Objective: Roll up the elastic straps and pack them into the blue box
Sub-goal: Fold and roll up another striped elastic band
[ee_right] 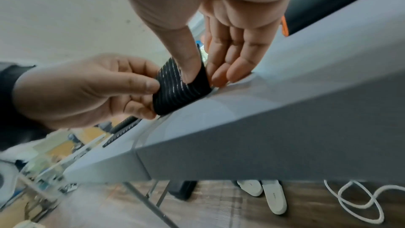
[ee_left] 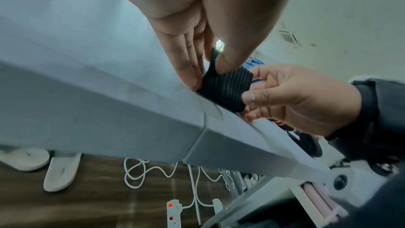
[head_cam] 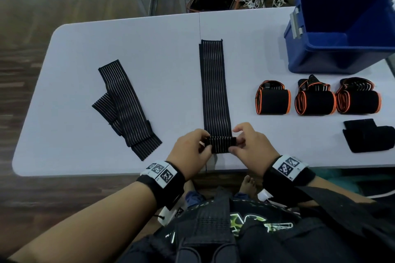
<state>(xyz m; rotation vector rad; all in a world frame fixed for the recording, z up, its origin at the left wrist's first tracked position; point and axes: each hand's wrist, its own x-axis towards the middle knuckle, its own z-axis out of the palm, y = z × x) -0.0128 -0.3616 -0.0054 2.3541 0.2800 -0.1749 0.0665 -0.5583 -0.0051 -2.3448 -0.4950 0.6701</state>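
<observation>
A long black pinstriped elastic strap lies flat down the middle of the white table, its near end rolled into a small roll. My left hand pinches the roll's left end between thumb and fingers. My right hand pinches its right end, thumb on top. The blue box stands open at the far right. A second striped strap lies folded, unrolled, to the left.
Three rolled black straps with orange edging sit in a row in front of the box. A flat black pad lies near the right front edge. Slippers and a power strip lie on the floor under the table.
</observation>
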